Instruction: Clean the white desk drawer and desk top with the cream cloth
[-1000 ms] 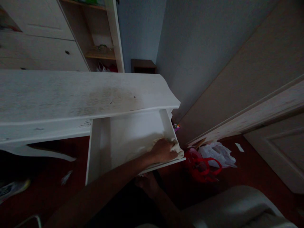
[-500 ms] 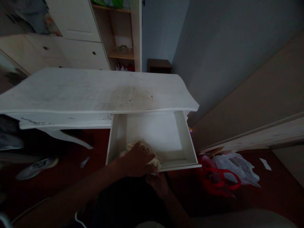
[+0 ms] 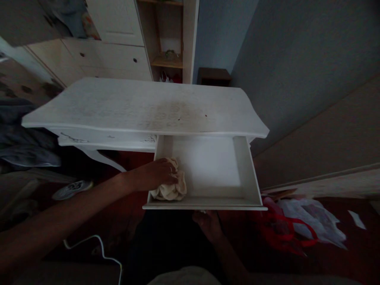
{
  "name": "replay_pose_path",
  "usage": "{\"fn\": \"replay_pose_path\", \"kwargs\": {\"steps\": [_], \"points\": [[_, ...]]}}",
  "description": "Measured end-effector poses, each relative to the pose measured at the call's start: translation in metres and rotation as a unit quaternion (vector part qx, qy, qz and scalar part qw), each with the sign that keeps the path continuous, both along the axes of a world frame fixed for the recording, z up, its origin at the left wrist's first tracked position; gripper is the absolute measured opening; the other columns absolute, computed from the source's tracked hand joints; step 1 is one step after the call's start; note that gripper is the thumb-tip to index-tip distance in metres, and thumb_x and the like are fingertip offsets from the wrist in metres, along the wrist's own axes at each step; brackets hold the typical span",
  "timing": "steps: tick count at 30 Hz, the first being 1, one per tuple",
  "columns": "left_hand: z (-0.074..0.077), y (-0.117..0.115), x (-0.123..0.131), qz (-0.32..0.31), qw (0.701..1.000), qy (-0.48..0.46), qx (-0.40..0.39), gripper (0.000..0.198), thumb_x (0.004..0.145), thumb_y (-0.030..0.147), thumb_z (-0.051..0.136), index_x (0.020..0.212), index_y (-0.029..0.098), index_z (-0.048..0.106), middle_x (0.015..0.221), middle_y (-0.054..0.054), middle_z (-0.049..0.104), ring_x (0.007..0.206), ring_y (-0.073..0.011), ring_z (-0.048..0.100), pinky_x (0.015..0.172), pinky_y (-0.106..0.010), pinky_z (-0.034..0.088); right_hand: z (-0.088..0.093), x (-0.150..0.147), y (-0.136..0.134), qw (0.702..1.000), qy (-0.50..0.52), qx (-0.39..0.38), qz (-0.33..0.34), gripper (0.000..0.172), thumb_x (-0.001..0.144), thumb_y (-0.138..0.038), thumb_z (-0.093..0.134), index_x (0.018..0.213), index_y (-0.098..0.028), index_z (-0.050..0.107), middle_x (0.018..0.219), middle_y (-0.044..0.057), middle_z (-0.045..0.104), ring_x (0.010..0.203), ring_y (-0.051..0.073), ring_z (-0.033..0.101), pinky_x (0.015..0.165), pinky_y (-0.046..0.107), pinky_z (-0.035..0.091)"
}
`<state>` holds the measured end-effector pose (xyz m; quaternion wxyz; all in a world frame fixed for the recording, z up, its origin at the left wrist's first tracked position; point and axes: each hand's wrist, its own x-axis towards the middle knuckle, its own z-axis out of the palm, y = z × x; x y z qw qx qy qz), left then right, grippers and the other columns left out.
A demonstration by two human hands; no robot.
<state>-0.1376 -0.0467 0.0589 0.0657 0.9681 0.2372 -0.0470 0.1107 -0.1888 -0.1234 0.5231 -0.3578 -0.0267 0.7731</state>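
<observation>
My left hand (image 3: 160, 173) is closed on a crumpled cream cloth (image 3: 170, 190), pressing it into the left front corner of an open drawer (image 3: 251, 174). The cloth touches the drawer's bottom near its left side and front panel. The drawer is pulled out from a white desk (image 3: 118, 103) with curved edges. Just in front of the drawer panel, below its top edge, is my right hand (image 3: 210, 226). Its fingers are curled, with a small white bit at the fingertips that I cannot make out in the dim light.
Dark smudges mark the desk top. On the red floor at right lie a red bag (image 3: 282, 231) and a white plastic bag (image 3: 314, 221). A shoe (image 3: 71, 190) and a white cable (image 3: 102, 247) are at left. A white cabinet (image 3: 115, 59) stands behind the desk.
My left hand has moved the cloth from the front panel's middle-left into the left front corner. The view has turned left, and my right hand stays at the drawer's front.
</observation>
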Motion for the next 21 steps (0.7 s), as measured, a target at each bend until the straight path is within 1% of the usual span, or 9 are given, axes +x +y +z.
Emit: {"fn": "replay_pose_path", "kwargs": {"steps": [2,5,8,11,15,16,18,20,21], "points": [[-0.004,0.016,-0.004,-0.01,1.0,0.015,0.012,0.03,0.09,0.014,0.057,0.113,0.029,0.071,0.119,-0.006,0.068,0.12,-0.0205,0.054,0.113,-0.039,0.028,-0.001,0.0,-0.001,1.0,0.006,-0.019,-0.012,0.029,0.053,-0.034,0.09,0.07,-0.023,0.068,0.075,-0.001,0.069,0.071,0.017,0.059,0.067,0.033,0.047],[-0.005,0.04,-0.01,0.025,0.997,0.038,0.064,0.029,0.094,0.016,0.054,0.114,0.028,0.069,0.131,-0.006,0.063,0.132,-0.0195,0.046,0.119,-0.043,0.018,-0.005,0.001,-0.002,0.999,0.008,-0.03,-0.02,0.032,0.049,-0.032,0.091,0.069,-0.023,0.069,0.074,-0.001,0.069,0.072,0.018,0.06,0.069,0.034,0.048],[-0.002,0.055,-0.012,0.048,0.992,0.034,0.11,0.032,0.095,0.014,0.05,0.119,0.028,0.067,0.14,-0.006,0.057,0.136,-0.0183,0.042,0.12,-0.043,0.018,-0.012,0.001,-0.003,1.0,0.003,-0.016,-0.011,0.03,0.053,-0.035,0.09,0.07,-0.023,0.068,0.075,0.0,0.069,0.071,0.018,0.06,0.067,0.035,0.047],[-0.001,0.056,-0.009,0.067,0.987,0.036,0.142,0.034,0.092,0.012,0.052,0.12,0.025,0.067,0.142,-0.01,0.054,0.136,-0.0212,0.043,0.119,-0.043,0.021,-0.016,0.001,-0.003,1.0,-0.007,-0.001,-0.004,0.028,0.056,-0.037,0.088,0.072,-0.024,0.069,0.078,0.001,0.07,0.073,0.019,0.061,0.066,0.034,0.047],[-0.007,0.045,0.003,0.098,0.979,0.064,0.169,0.034,0.083,0.02,0.061,0.116,0.016,0.068,0.141,-0.017,0.054,0.136,-0.0297,0.042,0.119,-0.048,0.018,-0.015,0.001,-0.003,1.0,-0.007,0.002,-0.002,0.03,0.055,-0.038,0.09,0.074,-0.024,0.071,0.077,0.002,0.07,0.072,0.02,0.061,0.065,0.035,0.048],[-0.009,0.043,0.007,0.111,0.976,0.073,0.172,0.033,0.082,0.02,0.061,0.113,0.014,0.07,0.138,-0.018,0.056,0.135,-0.0312,0.043,0.119,-0.048,0.018,-0.014,0.001,-0.002,1.0,-0.006,0.0,-0.002,0.032,0.053,-0.039,0.091,0.074,-0.024,0.072,0.077,0.001,0.07,0.071,0.019,0.061,0.065,0.034,0.048],[-0.014,0.041,0.015,0.134,0.971,0.088,0.175,0.027,0.081,0.017,0.059,0.103,0.011,0.073,0.125,-0.02,0.065,0.129,-0.0329,0.048,0.117,-0.049,0.018,-0.011,0.001,-0.002,1.0,-0.005,-0.001,-0.005,0.034,0.051,-0.038,0.092,0.075,-0.025,0.073,0.077,0.001,0.07,0.072,0.018,0.061,0.065,0.033,0.048],[-0.018,0.044,0.022,0.151,0.967,0.101,0.181,0.023,0.081,0.015,0.058,0.095,0.011,0.075,0.113,-0.021,0.069,0.125,-0.0343,0.051,0.116,-0.05,0.02,-0.008,0.001,-0.001,1.0,-0.007,0.01,0.0,0.032,0.053,-0.038,0.092,0.075,-0.025,0.073,0.077,0.001,0.07,0.071,0.018,0.061,0.064,0.033,0.047],[-0.021,0.047,0.024,0.157,0.963,0.11,0.187,0.022,0.08,0.017,0.059,0.093,0.011,0.076,0.112,-0.021,0.07,0.124,-0.0352,0.051,0.115,-0.051,0.02,-0.006,0.0,-0.001,1.0,-0.007,0.016,0.001,0.031,0.054,-0.038,0.091,0.075,-0.024,0.073,0.077,0.001,0.07,0.071,0.019,0.061,0.063,0.032,0.047]]}}
